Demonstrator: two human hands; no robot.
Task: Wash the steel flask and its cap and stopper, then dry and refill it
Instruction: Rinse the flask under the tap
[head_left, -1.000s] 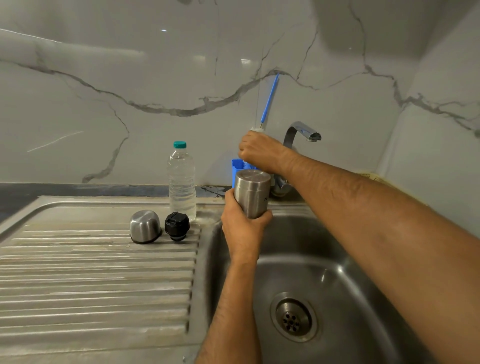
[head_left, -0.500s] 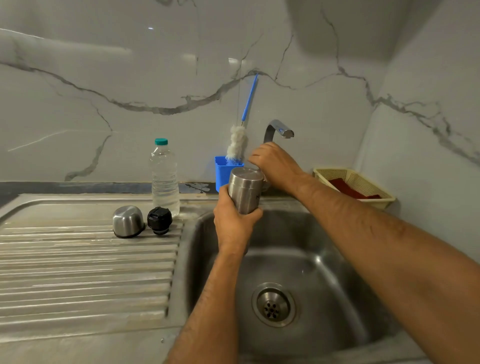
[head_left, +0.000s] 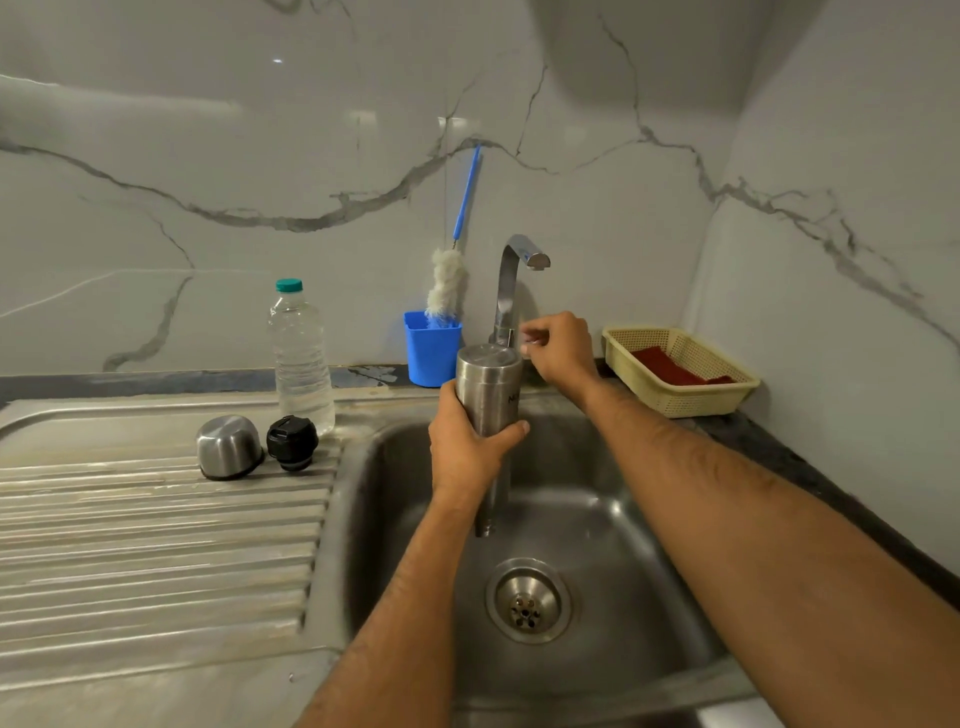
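My left hand (head_left: 467, 452) grips the steel flask (head_left: 488, 384) around its middle and holds it over the sink (head_left: 649, 545), flat base upward, just in front of the tap (head_left: 511, 280). My right hand (head_left: 558, 353) is at the tap's base behind the flask, fingers pinched on the small tap lever, which is mostly hidden. No water shows at the spout. The steel cap (head_left: 228, 447) sits dome-up on the draining board (head_left: 156, 545), with the black stopper (head_left: 292, 442) right beside it.
A clear water bottle (head_left: 301, 358) with a green lid stands behind the stopper. A blue cup (head_left: 432, 351) holding a bottle brush (head_left: 447, 283) is left of the tap. A yellow basket (head_left: 680, 400) with a red cloth sits at the back right.
My right hand left the bottle brush in the blue cup and came down to the tap's base. My left hand kept hold of the flask. The view shifted right.
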